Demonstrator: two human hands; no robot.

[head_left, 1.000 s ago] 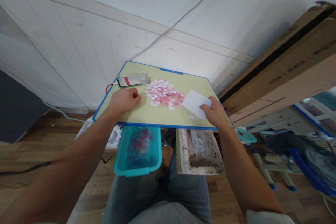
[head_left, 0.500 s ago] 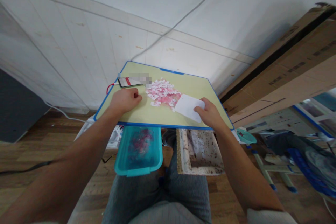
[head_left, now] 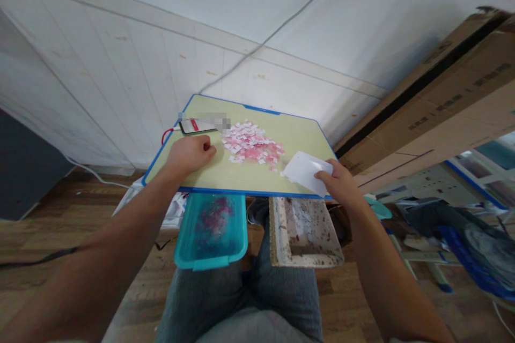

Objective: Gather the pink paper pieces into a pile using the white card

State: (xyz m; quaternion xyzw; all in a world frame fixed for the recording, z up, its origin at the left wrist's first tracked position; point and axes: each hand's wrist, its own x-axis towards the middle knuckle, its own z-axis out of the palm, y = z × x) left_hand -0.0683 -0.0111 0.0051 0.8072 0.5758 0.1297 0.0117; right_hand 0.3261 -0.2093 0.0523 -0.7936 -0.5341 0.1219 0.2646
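On the pale yellow tabletop (head_left: 237, 185) lies a heap of small white and pink pieces (head_left: 251, 143). My right hand (head_left: 338, 179) pinches a white card (head_left: 306, 170) by its right corner, thumb on top. The card is held low over the right front part of the table, to the right of the heap, with a few loose bits by its left edge. To the left of the heap, my left hand (head_left: 191, 153) rests on the table in a loose fist, and nothing shows in it. Just behind that hand lies a phone (head_left: 197, 125) with a red cable plugged in.
Below the table's front edge stand a teal plastic tub (head_left: 211, 262) with pinkish contents and a stained, speckled whitish box (head_left: 284, 254). Large cardboard boxes (head_left: 434, 102) lean on the right. A white wall (head_left: 153, 64) closes off the back.
My right hand has moved the white card to the right, away from the heap. More pink pieces show at the heap's right side. My left hand has stayed in place.
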